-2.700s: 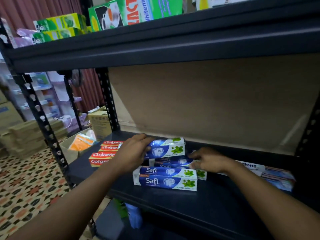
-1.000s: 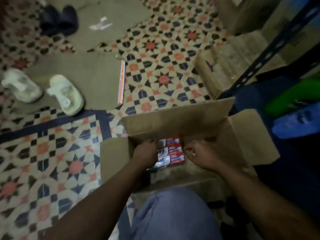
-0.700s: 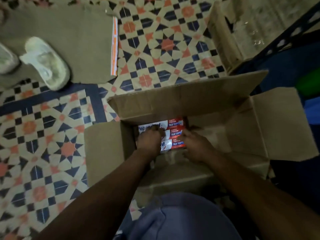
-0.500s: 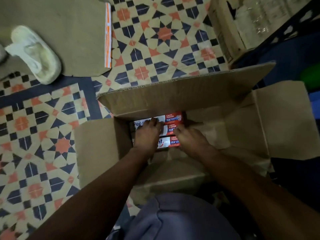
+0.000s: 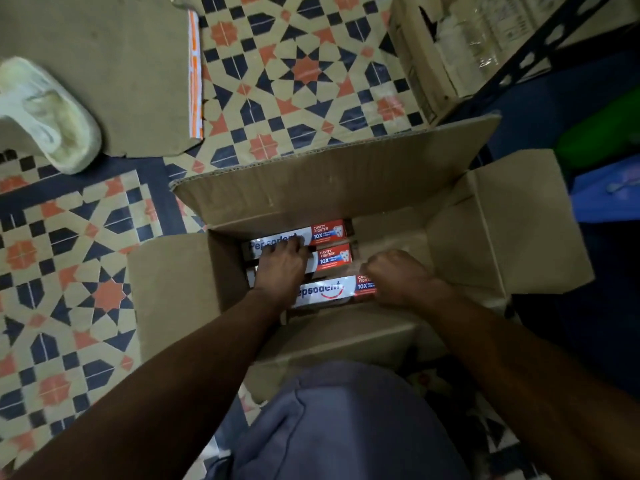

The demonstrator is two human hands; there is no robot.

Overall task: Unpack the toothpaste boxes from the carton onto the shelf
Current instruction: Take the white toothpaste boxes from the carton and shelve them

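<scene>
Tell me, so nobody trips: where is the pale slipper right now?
In the head view, the pale slipper lies at upper left, partly on flattened cardboard, left of the carton.

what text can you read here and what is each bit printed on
"Pepsodent": far toothpaste box, white part.
"CAVITY FIGHTER 10X": red ends of far toothpaste box and middle toothpaste box.
"epsodent": near toothpaste box, first letter hidden behind the left hand.
Too small: fine print beneath "10X".
Blurred: orange strip on the flat cardboard.
</scene>
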